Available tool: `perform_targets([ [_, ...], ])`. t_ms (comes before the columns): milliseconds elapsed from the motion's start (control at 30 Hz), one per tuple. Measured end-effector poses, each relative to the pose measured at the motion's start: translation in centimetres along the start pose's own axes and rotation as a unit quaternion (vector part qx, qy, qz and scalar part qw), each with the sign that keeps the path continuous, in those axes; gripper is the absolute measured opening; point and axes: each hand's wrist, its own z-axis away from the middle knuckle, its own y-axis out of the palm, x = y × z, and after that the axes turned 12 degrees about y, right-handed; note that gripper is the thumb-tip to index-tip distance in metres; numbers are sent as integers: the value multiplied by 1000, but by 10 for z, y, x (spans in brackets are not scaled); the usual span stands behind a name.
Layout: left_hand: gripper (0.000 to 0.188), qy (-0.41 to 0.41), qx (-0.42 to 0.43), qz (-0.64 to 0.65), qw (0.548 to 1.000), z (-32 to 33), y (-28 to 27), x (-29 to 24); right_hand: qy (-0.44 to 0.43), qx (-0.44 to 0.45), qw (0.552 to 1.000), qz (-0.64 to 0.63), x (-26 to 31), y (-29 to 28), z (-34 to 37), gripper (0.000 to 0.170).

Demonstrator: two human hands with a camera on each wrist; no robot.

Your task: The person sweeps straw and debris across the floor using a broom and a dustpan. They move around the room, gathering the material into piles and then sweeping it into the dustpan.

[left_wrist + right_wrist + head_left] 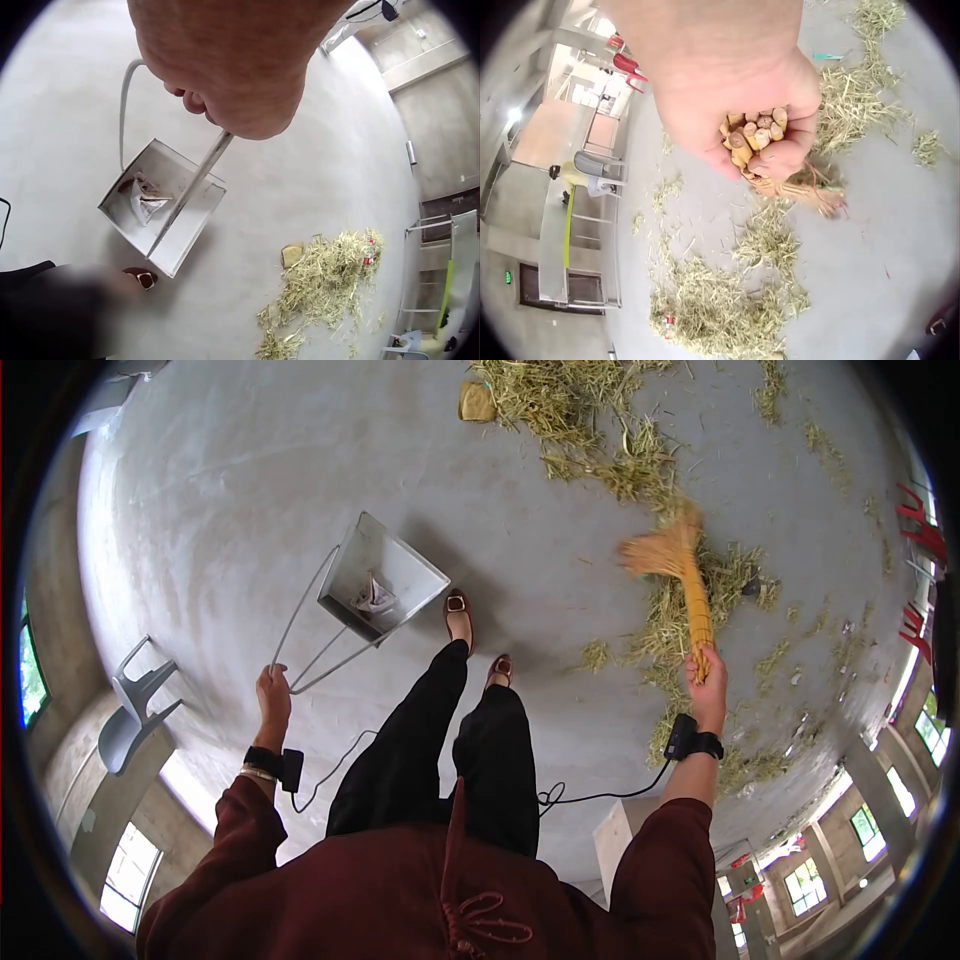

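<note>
My left hand (273,698) grips the wire handle of a metal dustpan (405,565) at the left of the head view. Crumpled white wrapping (374,598) lies inside the pan, also visible in the left wrist view. My right hand (709,685) holds a yellow hand broom (694,605) by its bound handle; the cut stalk ends (754,133) stick out of the fist in the right wrist view. The broom's bristles, blurred in the head view, fan out over chopped straw (655,620) strewn on the grey floor.
A larger straw heap (560,405) lies farther off, beside a yellowish block (477,402). A red-marked bottle (669,325) sits in the straw. My shoes (457,605) stand close to the dustpan. A grey chair (137,705) is at far left; red chairs (920,525) stand at far right.
</note>
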Motion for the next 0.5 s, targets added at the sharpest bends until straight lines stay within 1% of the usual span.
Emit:
perform_targets([
  [67, 28, 30, -9, -29, 999, 19, -1, -3, -64, -29, 997, -16, 5, -11, 41, 26],
  [100, 28, 30, -12, -28, 999, 31, -1, -8, -98, -47, 994, -34, 5, -16, 55, 26],
  [133, 29, 34, -17, -29, 999, 39, -2, -13, -87, 1, 995, -50, 3, -25, 65, 26],
  [167, 29, 38, -20, -31, 999, 48, -4, -19, -87, 6, 995, -51, 0, -31, 71, 26],
  [233, 29, 39, -22, -35, 998, 53, -4, -28, -69, 38, 990, -114, -18, 0, 96, 29],
  [300, 29, 42, -34, -37, 998, 55, -7, -42, -8, 94, 991, -91, -39, 16, 94, 35],
  [367, 29, 35, -41, -42, 998, 61, -12, -65, 38, 158, 984, -78, -38, 77, 111, 50],
  [400, 30, 30, -36, -40, 998, 66, -16, -77, 48, 207, 975, -70, -37, 99, 105, 53],
  [433, 30, 28, -36, -44, 998, 62, -16, -77, 62, 250, 964, -60, -35, 130, 88, 55],
  [500, 31, 17, -52, -35, 998, 55, -12, -76, 68, 326, 943, -27, -31, 189, 48, 54],
])
